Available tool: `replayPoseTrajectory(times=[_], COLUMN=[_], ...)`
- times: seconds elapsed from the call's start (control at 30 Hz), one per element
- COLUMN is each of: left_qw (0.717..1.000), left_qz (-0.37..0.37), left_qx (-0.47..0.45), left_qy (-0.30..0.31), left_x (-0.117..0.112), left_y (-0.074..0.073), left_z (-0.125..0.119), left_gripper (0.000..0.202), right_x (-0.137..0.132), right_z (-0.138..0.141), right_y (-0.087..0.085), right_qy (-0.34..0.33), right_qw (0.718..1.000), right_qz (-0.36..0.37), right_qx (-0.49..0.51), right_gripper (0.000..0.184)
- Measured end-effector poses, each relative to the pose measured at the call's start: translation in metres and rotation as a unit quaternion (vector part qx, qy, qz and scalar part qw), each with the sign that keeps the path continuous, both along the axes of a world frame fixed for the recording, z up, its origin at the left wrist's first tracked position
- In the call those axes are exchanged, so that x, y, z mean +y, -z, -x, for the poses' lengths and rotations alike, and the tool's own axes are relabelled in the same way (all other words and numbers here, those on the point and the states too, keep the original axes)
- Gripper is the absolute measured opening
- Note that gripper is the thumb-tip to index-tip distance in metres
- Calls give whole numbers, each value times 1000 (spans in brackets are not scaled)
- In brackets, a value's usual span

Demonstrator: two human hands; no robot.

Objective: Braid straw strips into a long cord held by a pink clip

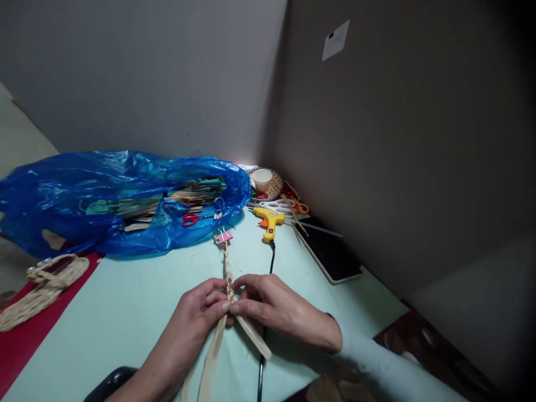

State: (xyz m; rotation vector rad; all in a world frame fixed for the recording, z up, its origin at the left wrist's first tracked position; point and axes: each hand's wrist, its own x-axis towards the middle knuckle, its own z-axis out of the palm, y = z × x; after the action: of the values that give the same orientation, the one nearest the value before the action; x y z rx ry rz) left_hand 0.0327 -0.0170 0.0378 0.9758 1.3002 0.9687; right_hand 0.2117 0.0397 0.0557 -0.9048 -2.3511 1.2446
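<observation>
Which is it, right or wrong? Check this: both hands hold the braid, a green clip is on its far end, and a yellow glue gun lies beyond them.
Wrong: the clip at the far end of the braid is pink, not green, as the head view shows. The rest stands: left hand and right hand hold the braid, and the yellow glue gun lies beyond them.

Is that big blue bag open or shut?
Open: the blue bag has a gap in its plastic, and strips show inside.

i'm at a craft workspace: yellow glue gun (273, 222) towards the far corner of the tabletop (129, 296), bagged strips (196, 193) along its far edge.
</observation>
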Motion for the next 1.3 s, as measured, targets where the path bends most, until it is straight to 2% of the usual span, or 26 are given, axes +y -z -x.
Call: replayPoseTrajectory(times=[0.07,0.2,0.4,0.53,0.63,0.83,1.07,1.2,1.3], left_qw=[1000,1000,997,988,982,985,978,953,934], left_qz=[9,10,20,-12,-33,-33,-43,-79,-98], left_qx=[-2,21,80,150,185,171,206,292,342], left_qy=[1,3,3,21,23,14,17,18,21], left_x=[-1,-2,-2,-3,-3,-4,-8,-12,-14], left_y=[1,2,4,2,-2,-4,-9,-14,-14], left_z=[0,-1,2,3,1,-1,0,-3,-5], left_gripper=[29,29,26,20,18,22,21,19,19], right_x=[7,10,-1,-10,-15,-18,-16,-19,-19], right_z=[2,5,8,10,12,17,17,18,21], right_y=[3,3,-1,0,2,6,13,16,19], right_qy=[-38,-58,-18,4,1,17,27,58,69], right_qw=[999,998,995,990,989,989,994,994,996], right_qz=[33,19,-50,-91,-92,-68,-89,-96,-60], right_qx=[20,2,-82,-109,-114,-126,-65,-20,18], right_gripper=[28,15,16,20,17,19,24,23,25])
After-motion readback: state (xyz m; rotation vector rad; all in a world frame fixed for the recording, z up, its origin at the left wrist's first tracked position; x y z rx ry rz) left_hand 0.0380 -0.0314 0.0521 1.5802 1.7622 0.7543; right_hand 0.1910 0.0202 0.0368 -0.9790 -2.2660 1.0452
